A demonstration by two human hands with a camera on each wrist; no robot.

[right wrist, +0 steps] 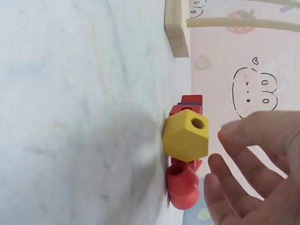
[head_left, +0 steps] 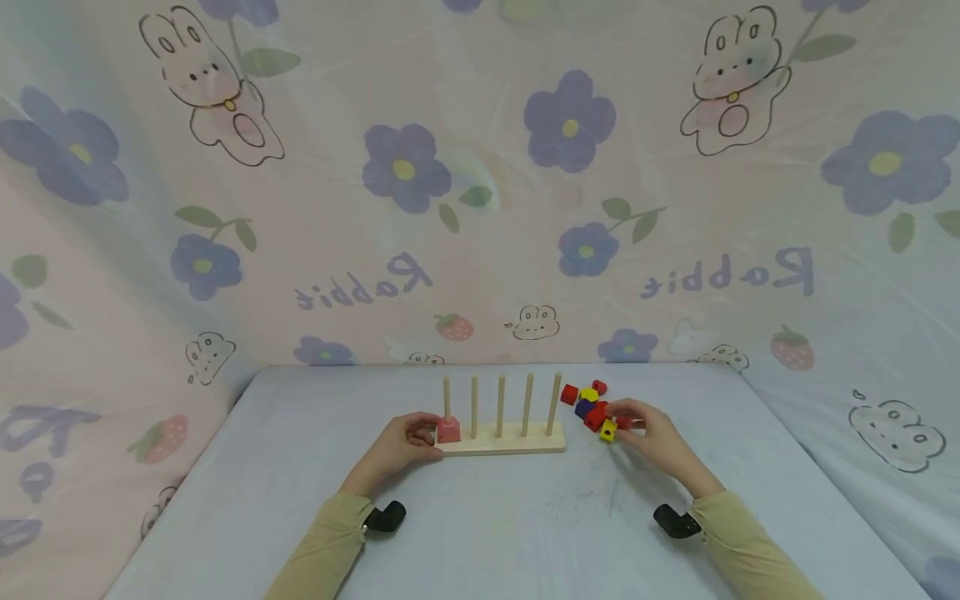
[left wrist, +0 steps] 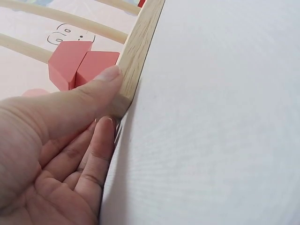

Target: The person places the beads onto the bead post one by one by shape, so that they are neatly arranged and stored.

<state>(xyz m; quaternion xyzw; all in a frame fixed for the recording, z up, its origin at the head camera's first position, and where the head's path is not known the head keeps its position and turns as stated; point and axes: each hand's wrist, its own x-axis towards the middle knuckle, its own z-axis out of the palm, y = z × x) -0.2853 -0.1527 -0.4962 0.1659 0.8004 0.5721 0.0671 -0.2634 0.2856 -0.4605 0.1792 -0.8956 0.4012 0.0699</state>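
A wooden peg stand [head_left: 501, 447] with several upright pegs lies across the table. My left hand [head_left: 399, 448] grips its left end, the thumb along the front edge and the other fingers curled by the end. Two red blocks [left wrist: 70, 63] sit side by side on the base around the leftmost peg. To the right of the stand, my right hand [head_left: 654, 435] hovers beside a pile of blocks, its fingers loosely bent and holding nothing. Nearest to it in the right wrist view are a yellow block [right wrist: 185, 138] with a hole and a red rounded block [right wrist: 183, 187].
Behind the yellow block lie several other pieces, among them a red block [head_left: 570, 394], a dark blue block [head_left: 583, 408] and another yellow block [head_left: 589, 394]. A patterned cloth [head_left: 480, 208] hangs behind the white table [head_left: 495, 533]. Black devices are strapped to both wrists.
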